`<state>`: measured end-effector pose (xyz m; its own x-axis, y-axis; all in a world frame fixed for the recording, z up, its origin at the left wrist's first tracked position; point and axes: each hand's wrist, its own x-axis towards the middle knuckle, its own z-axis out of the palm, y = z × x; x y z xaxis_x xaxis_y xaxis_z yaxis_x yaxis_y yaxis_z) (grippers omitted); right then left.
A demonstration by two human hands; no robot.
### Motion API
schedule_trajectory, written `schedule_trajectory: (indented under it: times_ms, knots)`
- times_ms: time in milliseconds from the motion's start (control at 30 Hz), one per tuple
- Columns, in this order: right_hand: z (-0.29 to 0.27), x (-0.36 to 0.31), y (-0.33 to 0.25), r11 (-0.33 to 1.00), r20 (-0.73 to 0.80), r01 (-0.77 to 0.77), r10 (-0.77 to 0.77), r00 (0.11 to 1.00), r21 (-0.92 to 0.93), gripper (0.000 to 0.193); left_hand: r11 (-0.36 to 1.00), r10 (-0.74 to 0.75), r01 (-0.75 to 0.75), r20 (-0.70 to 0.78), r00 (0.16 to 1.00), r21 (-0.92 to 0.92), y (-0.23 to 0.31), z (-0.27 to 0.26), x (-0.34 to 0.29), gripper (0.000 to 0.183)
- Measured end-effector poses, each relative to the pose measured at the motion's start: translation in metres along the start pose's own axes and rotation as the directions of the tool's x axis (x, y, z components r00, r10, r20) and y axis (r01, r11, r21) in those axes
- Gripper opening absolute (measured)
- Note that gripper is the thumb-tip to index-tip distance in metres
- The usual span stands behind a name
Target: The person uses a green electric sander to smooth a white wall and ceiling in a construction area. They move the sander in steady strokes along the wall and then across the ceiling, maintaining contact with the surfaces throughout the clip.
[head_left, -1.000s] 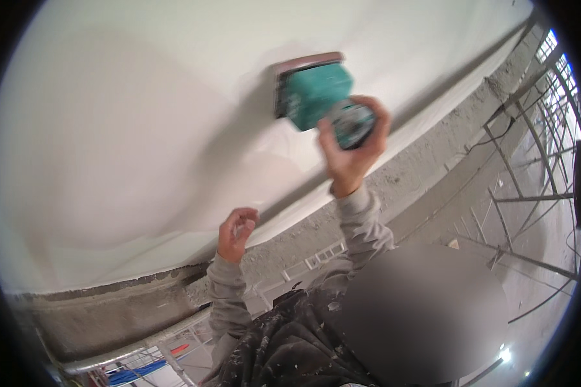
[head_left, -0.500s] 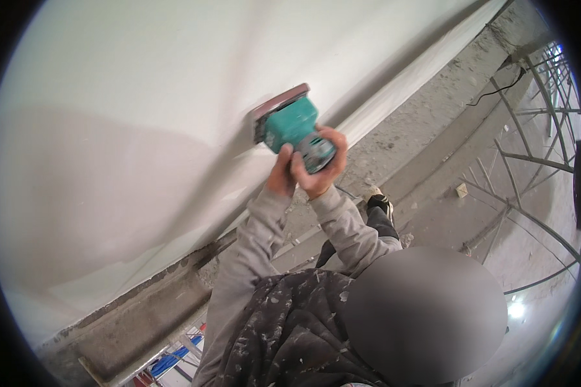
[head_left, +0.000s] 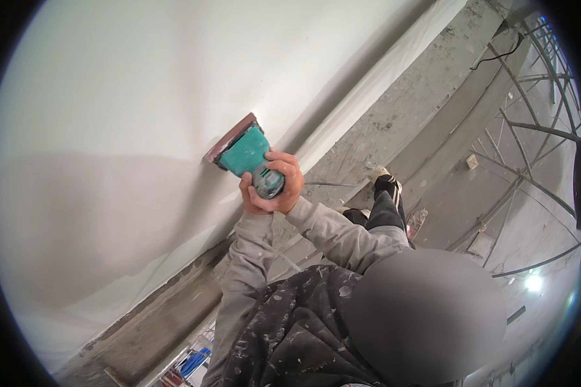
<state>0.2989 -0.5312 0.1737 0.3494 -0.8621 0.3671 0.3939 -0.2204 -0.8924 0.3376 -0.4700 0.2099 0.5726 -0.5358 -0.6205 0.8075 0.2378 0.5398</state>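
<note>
Gripping a green sander (head_left: 244, 153) from two sides, the left hand (head_left: 254, 198) and the right hand (head_left: 288, 180) are meeting around its rounded, dusty grey end. The left fingers are curling around the left and near side of that end, while the right fingers are wrapping over its right side, reaching toward the green body. The sander is lying near the middle of the scene, tilting to the far left, and its reddish-brown pad (head_left: 231, 138) is facing the white wall (head_left: 103, 97); whether the whole pad is pressing flat, I cannot tell. A broad shadow is darkening the wall on the left. Grey sleeves (head_left: 250, 242) are covering both forearms, and a dark, white-spattered garment (head_left: 297, 322) is filling the near part. To the right, a rough concrete ledge (head_left: 400, 116) is running beside the wall, and metal bars (head_left: 541, 132) are crossing farther right.
</note>
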Motion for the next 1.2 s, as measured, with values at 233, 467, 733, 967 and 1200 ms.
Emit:
schedule_trajectory:
  times_ms: [233, 467, 733, 967, 1200]
  knots:
    - [-0.014, -0.001, 0.038, 0.914, -0.164, -0.381, 0.4, 0.902, 0.136, 0.053, 0.919, 0.143, -0.065, -0.175, 0.974, 0.39, -0.027, -0.032, 0.048, 0.062]
    - [-0.002, -0.042, 0.066, 0.796, -0.235, -0.537, 0.599, 0.765, 0.28, 0.048, 0.721, 0.236, 0.02, -0.272, 0.933, 0.693, -0.028, -0.077, 0.052, 0.053]
    - [0.004, -0.081, 0.087, 0.59, -0.235, -0.655, 0.801, 0.551, 0.472, 0.042, -0.906, 0.315, -0.078, 0.785, 0.534, 0.416, 0.145, 0.089, -0.147, 0.035]
    - [0.008, -0.082, 0.093, 0.619, -0.329, -0.671, 0.786, 0.524, 0.409, 0.041, -0.668, -0.029, 0.737, 0.993, 0.118, -0.107, 0.296, 0.083, -0.209, 0.058]
    - [-0.015, -0.041, 0.057, 0.711, -0.254, -0.635, 0.702, 0.665, 0.303, 0.045, -0.689, -0.116, 0.712, 0.991, 0.073, -0.133, 0.315, 0.082, -0.231, 0.074]
